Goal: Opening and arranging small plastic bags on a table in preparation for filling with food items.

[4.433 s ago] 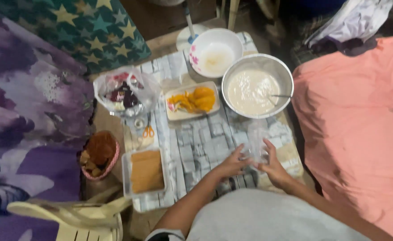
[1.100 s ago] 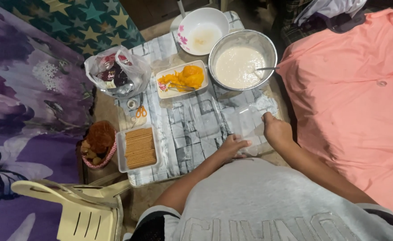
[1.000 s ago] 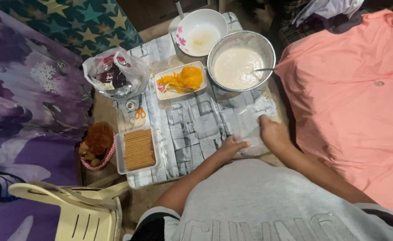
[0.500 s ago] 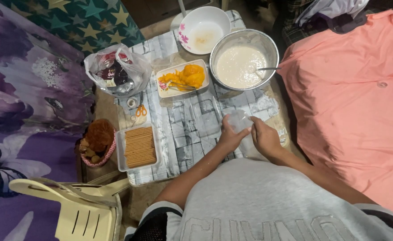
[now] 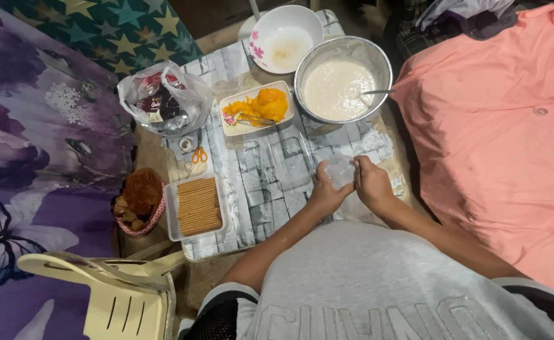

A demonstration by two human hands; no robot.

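Observation:
My left hand (image 5: 325, 193) and my right hand (image 5: 370, 184) both grip a small clear plastic container (image 5: 340, 171) just above the low table (image 5: 271, 182). The hands face each other with the container between the fingers. More clear plastic (image 5: 359, 208) lies under my right wrist. Beyond the hands stands a metal bowl of white cream (image 5: 342, 79) with a spoon (image 5: 375, 92) in it. A white tray of orange fruit slices (image 5: 255, 107) sits left of that bowl.
A white flowered bowl (image 5: 284, 38) stands at the far edge. A tray of flat biscuits (image 5: 197, 206), orange-handled scissors (image 5: 198, 153), a plastic bag of packets (image 5: 163, 106) and a pink basket (image 5: 138, 201) lie left. A pale plastic chair (image 5: 119, 296) is near left; orange cloth (image 5: 503, 138) right.
My hands lifted the clear container off the plastic on the table and brought it together between them; before, my right hand was out near the table's right edge.

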